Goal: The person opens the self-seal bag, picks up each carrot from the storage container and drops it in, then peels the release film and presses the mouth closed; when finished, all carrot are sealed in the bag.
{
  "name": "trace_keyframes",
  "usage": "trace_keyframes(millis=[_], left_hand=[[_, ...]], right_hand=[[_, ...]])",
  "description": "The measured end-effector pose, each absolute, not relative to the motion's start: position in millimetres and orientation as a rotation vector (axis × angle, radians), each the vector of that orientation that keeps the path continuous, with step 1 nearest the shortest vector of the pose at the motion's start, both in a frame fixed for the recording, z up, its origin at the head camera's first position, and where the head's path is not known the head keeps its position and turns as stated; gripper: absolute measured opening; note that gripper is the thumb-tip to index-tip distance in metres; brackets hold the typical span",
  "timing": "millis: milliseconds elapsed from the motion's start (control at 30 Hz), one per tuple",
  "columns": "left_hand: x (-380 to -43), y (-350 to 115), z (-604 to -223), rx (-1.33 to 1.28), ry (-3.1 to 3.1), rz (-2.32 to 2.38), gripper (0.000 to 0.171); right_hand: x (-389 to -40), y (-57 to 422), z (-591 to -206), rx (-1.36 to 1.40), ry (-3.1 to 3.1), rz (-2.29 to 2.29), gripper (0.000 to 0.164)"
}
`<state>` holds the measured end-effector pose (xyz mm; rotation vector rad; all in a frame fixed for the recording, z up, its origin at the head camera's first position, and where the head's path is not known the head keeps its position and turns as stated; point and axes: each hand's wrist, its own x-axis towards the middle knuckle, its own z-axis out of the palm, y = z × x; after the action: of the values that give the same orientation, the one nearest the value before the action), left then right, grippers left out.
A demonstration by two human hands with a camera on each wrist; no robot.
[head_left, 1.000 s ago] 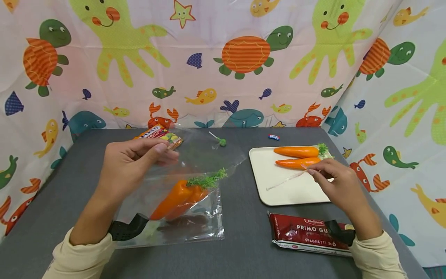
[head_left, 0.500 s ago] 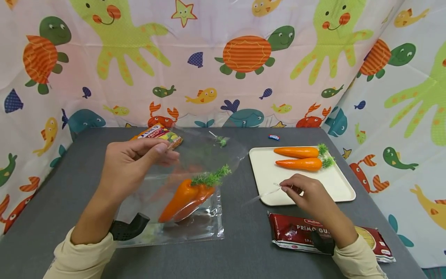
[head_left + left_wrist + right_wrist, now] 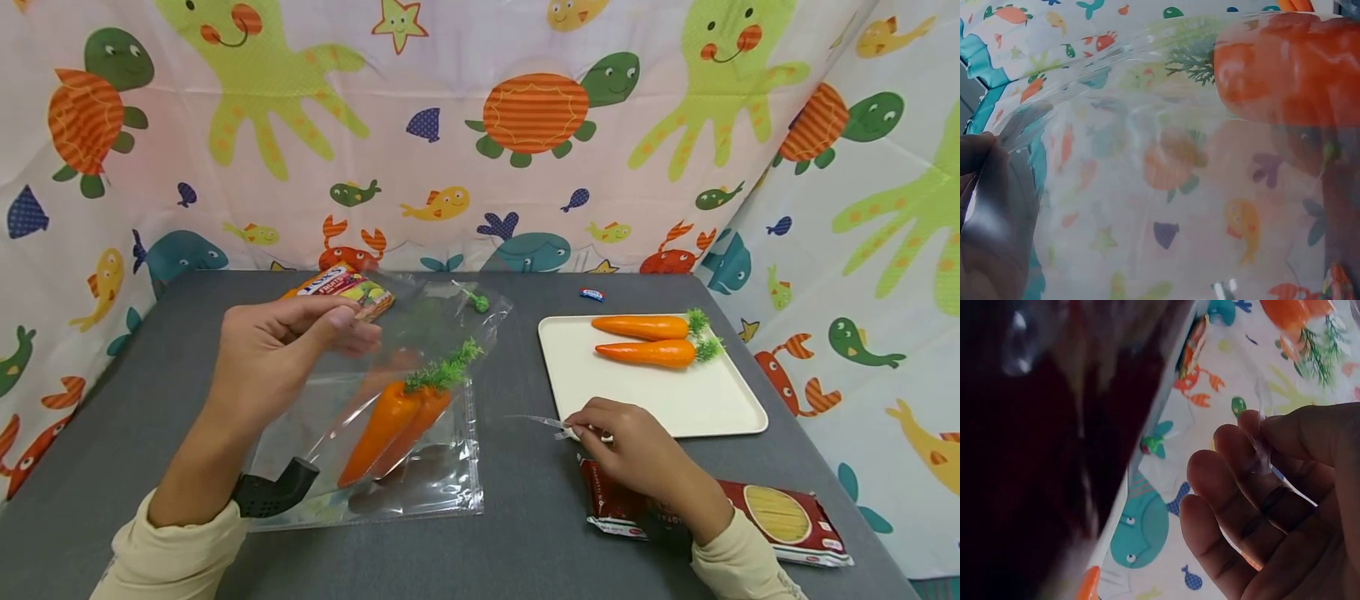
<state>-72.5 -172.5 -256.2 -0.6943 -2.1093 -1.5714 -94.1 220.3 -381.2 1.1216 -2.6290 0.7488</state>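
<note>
My left hand pinches the edge of a clear plastic bag and holds it up above the table. Inside the bag hang two orange carrots with feathery green tops, tilted with their tips toward the lower left. Between the thumb and index finger of my right hand is a thin clear plastic strip, pointing left. That hand is at the tray's near-left corner, over the spaghetti packet. Its other fingers bend loosely in the right wrist view.
Two more carrots lie on a cream tray at right. Shiny clear plastic lies flat beneath the held bag. Farther back are a Fox's fruit candy packet, a green lollipop and a small blue wrapped sweet.
My right hand has moved left and toward me, from over the tray to its near-left corner, still pinching the strip. The bagged carrots have swung slightly while my left hand stays in place.
</note>
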Motion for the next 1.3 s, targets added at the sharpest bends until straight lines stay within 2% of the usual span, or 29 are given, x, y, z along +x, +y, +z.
trace_keyframes(millis=[533, 800, 1167, 1300], left_hand=[[-73, -171, -256, -0.697, -2.034, -1.640, 0.021], [-73, -170, -255, -0.680, -2.032, -1.650, 0.021], [-73, -168, -256, -0.670, -2.066, -1.627, 0.021], [-72, -168, -256, -0.668, -2.067, -1.636, 0.021]], right_hand=[[-76, 210, -381, 1.154, -2.862, 0.591, 0.018], [-61, 210, -377, 1.185, -2.982, 0.577, 0.027], [-61, 211, -374, 1.162, -2.828, 0.559, 0.020], [-63, 212, -370, 1.102, -2.815, 0.534, 0.022]])
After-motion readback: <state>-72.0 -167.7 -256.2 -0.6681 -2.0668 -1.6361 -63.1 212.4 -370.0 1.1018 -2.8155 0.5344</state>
